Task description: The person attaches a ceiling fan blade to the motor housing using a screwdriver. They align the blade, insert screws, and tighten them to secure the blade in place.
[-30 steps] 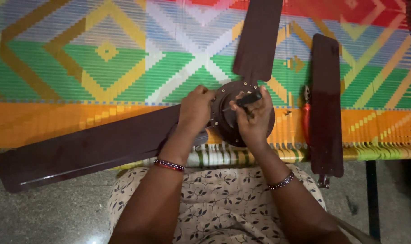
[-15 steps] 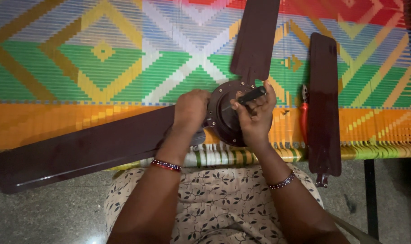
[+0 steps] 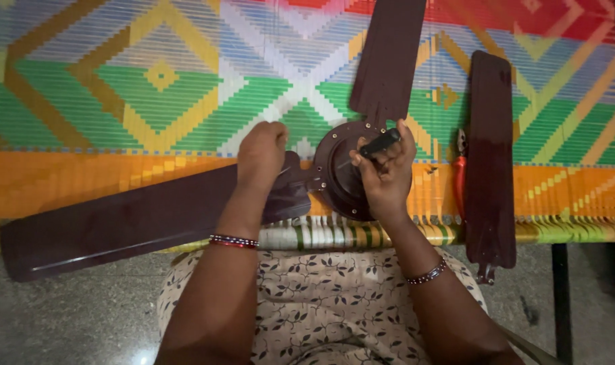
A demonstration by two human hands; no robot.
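A dark brown ceiling fan lies on a woven cot, its round motor hub (image 3: 341,169) in the middle. One blade (image 3: 132,223) runs out to the left and another blade (image 3: 388,61) points away from me. My left hand (image 3: 261,154) is closed on the root of the left blade, beside the hub. Over the hub's right side, my right hand (image 3: 385,172) grips a black tool handle (image 3: 380,142); the tool's tip is hidden by my fingers.
A third, loose brown blade (image 3: 490,155) lies on the cot to the right, with red-handled pliers (image 3: 460,172) beside it. The cot's colourful woven surface (image 3: 152,88) fills the view; its front rail (image 3: 321,235) is above my lap. Grey floor lies below.
My left hand has slid left off the hub onto the blade root. My right hand has lifted the black handle up and turned it more level.
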